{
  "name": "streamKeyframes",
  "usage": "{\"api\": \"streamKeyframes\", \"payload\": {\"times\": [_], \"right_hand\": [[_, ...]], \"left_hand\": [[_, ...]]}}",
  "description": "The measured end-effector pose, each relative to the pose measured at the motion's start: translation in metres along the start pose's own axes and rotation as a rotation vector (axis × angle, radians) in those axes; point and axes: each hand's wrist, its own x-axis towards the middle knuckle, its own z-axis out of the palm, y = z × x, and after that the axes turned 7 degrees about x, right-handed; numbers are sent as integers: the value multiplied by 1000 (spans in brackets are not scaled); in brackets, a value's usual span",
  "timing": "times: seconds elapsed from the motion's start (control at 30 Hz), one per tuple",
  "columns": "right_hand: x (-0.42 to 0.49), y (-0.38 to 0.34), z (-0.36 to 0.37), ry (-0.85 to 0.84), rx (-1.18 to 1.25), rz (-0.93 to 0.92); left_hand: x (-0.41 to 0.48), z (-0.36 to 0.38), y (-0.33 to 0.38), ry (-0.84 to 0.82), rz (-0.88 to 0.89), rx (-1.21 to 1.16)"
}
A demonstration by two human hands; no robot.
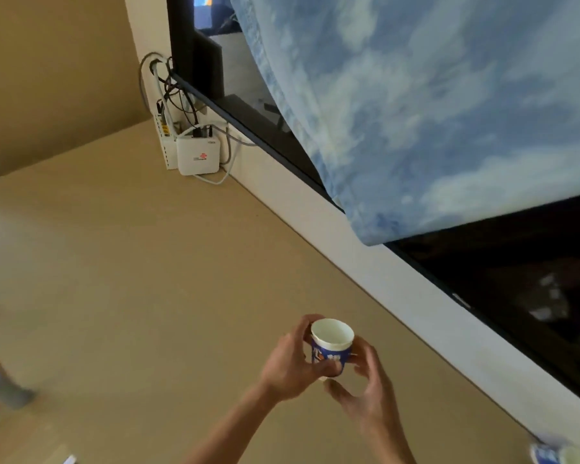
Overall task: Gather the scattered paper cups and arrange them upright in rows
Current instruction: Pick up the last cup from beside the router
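A blue paper cup (331, 343) with a white inside is held upright above the tan surface (148, 279), its mouth facing up. My left hand (290, 366) wraps the cup's left side, thumb across the front. My right hand (365, 390) touches its right side and bottom with fingers curled. Another blue paper cup (549, 454) lies at the bottom right corner, blurred and cut off by the frame edge.
A white router box (197, 155) with a tangle of cables (171, 92) stands at the far corner by the wall. A dark screen (516, 289) with a white ledge runs along the right. A blue cloud-patterned cloth (432, 112) hangs over it.
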Motion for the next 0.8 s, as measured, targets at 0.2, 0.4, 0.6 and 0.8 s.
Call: {"api": "streamKeyframes", "payload": {"times": [0.2,0.4,0.6,0.8], "right_hand": [[-88,19,-50,124,115,-47],[-187,69,-120,312,288,-59],[-291,145,-192,430,385,11],[-401,226,-260,594,385,125]], "left_hand": [[-62,56,53,-234,152,57],[-133,160,88,-428,234,182],[-188,269,90,-332,116,232],[-253,406,92,-272,217,403]]}}
